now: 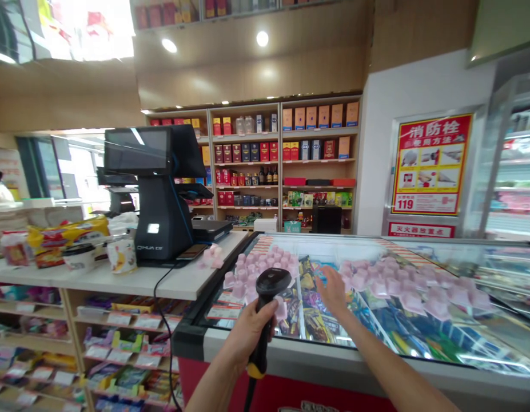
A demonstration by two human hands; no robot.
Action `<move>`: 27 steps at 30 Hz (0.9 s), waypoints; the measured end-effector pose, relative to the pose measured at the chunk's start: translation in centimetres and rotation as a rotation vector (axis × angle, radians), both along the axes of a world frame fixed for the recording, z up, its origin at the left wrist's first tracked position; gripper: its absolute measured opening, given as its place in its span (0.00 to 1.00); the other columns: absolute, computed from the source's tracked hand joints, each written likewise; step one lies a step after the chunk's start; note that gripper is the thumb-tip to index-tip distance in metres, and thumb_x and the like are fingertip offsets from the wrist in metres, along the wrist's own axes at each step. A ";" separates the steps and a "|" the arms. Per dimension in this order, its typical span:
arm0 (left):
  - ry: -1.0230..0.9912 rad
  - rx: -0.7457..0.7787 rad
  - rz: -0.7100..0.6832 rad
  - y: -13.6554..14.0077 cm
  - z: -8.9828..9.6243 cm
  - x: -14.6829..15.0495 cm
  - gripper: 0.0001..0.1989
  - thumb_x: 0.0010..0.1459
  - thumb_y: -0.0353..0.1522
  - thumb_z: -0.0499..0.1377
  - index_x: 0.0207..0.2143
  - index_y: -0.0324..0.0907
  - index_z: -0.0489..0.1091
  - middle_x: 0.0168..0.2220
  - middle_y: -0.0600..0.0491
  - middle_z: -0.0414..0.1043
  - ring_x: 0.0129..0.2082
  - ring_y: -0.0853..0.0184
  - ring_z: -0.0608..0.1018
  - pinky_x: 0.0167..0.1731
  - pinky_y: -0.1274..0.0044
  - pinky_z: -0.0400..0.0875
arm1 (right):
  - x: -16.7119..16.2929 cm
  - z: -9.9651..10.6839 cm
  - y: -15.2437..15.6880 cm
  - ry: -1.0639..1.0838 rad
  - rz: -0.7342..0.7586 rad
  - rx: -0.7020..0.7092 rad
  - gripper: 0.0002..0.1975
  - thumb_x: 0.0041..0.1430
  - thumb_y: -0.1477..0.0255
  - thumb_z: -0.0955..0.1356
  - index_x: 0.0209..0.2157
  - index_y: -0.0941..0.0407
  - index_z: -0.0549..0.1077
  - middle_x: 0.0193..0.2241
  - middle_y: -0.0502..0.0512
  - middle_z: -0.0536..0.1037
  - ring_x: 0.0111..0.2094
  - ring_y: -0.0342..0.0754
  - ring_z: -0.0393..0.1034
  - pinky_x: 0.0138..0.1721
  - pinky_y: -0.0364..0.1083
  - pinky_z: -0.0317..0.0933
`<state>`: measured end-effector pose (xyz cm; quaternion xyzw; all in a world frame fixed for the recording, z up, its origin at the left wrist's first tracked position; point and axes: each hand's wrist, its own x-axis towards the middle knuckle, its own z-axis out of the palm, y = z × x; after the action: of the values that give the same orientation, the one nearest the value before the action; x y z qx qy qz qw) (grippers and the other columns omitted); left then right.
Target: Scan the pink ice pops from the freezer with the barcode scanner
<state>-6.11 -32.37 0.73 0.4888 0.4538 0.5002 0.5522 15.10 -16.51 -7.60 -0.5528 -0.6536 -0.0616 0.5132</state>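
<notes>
My left hand [252, 332] is wrapped round the grip of a black barcode scanner [271, 283], its head raised and its yellow-ringed cord end pointing down. Over the middle of the chest freezer's glass top [322, 249] is my right hand [332, 290], fingers stretched out and a little curled, with no held thing visible. Small pink cups stand on the glass in two groups: a left group of cups [265, 266], partly covered by the scanner, and a right group of cups [393, 280]. Colourful ice cream packets [316, 326] show through the glass between them.
To the left, a white counter [162, 280] bears a cash register [157, 194], a few pink pieces [212, 256], a paper cup [121, 254] and yellow snack bags [67, 234]. A black cable [164, 315] hangs down its front. Shelves of boxes [247, 151] stand behind.
</notes>
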 end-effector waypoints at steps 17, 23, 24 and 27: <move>0.016 0.062 -0.082 -1.8 1.3 1.5 0.15 0.44 0.42 0.55 0.23 0.40 0.59 0.16 0.59 0.62 0.15 0.77 0.63 0.16 0.82 0.56 | -2.8 1.1 -1.2 1.090 0.505 -0.435 0.06 0.42 0.71 0.62 0.24 0.55 0.68 0.16 0.48 0.70 0.19 0.42 0.63 0.24 0.43 0.58; 0.016 0.040 -0.181 -1.5 1.3 3.6 0.15 0.44 0.42 0.55 0.23 0.40 0.59 0.16 0.59 0.62 0.15 0.77 0.63 0.16 0.82 0.56 | 0.3 2.2 -0.5 1.563 0.662 -0.507 0.04 0.45 0.75 0.62 0.20 0.57 0.65 0.14 0.49 0.70 0.18 0.40 0.65 0.23 0.40 0.60; 0.017 0.032 -0.177 -1.5 1.2 3.9 0.14 0.44 0.42 0.55 0.23 0.40 0.59 0.16 0.59 0.61 0.15 0.77 0.63 0.16 0.82 0.56 | 0.5 2.2 -0.5 1.599 0.670 -0.507 0.04 0.45 0.76 0.62 0.20 0.57 0.65 0.14 0.49 0.70 0.18 0.40 0.65 0.23 0.40 0.60; 0.015 0.005 -0.155 -1.3 1.0 4.8 0.14 0.43 0.41 0.56 0.24 0.40 0.58 0.16 0.60 0.61 0.14 0.77 0.63 0.16 0.82 0.56 | 0.8 2.0 -0.5 1.637 0.670 -0.509 0.04 0.46 0.76 0.61 0.21 0.58 0.65 0.14 0.50 0.71 0.19 0.40 0.66 0.24 0.39 0.61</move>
<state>-1.35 -33.68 1.76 0.5275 0.4174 0.4537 0.5845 15.91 -17.04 -5.60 -0.3021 -0.2062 0.6464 0.6696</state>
